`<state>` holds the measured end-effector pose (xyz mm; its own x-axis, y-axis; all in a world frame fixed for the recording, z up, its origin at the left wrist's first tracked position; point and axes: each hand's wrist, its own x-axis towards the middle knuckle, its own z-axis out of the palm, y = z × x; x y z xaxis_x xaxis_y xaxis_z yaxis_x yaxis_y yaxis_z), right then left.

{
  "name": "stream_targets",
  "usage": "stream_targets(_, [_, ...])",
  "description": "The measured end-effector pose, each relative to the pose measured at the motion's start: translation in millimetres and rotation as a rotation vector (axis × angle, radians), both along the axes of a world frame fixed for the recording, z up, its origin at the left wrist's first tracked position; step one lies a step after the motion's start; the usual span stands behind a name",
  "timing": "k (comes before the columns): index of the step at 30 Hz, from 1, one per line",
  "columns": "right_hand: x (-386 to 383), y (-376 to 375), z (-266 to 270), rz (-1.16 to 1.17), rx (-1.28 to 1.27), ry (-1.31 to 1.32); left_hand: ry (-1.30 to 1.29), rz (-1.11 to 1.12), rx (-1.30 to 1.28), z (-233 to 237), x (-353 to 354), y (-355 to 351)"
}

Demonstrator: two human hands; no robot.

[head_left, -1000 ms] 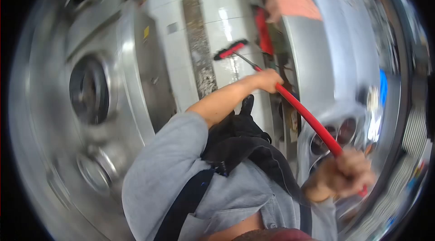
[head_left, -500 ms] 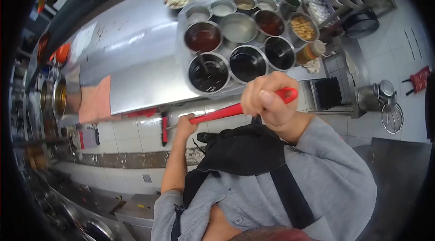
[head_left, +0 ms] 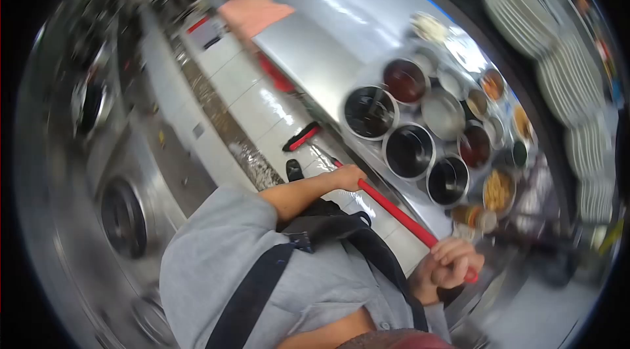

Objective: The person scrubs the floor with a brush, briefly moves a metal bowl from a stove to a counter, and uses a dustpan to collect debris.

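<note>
Red-handled brush (head_left: 396,212) is held slanted, its head laid on the wet tiled floor (head_left: 262,109), its shaft clasped by the closed left hand (head_left: 346,177) and its end clenched in the right hand (head_left: 453,264), beside the steel counter (head_left: 315,47).

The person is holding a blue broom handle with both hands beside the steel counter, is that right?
No: the head view shows a red broom handle, not blue. The left hand and right hand both hold it beside the steel counter.

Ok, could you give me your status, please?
Left hand, right hand shut on red long-handled floor brush. Brush head on white floor tiles. Steel counter alongside.
</note>
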<state>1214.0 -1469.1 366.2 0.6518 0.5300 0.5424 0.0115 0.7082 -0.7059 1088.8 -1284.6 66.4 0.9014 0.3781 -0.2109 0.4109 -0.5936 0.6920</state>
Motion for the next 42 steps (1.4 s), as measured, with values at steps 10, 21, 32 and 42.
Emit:
stream_targets(10, [-80, 124, -87, 0.249, -0.425, -0.305, 0.092, 0.591, 0.3, -93, -133, 152])
stream_targets(21, [-12, -49, 33, -0.451, -0.029, 0.014, 0.13, -0.664, -0.185, 64, 27, -10])
stream_targets(32, [-22, -265, 114, -0.805, -0.261, -0.502, -0.091, -1.226, -0.335, 94, 155, -282])
stream_targets(42, [-48, -394, 130, -1.183, -0.362, -0.45, -0.036, -1.586, -0.271, 140, 195, -446])
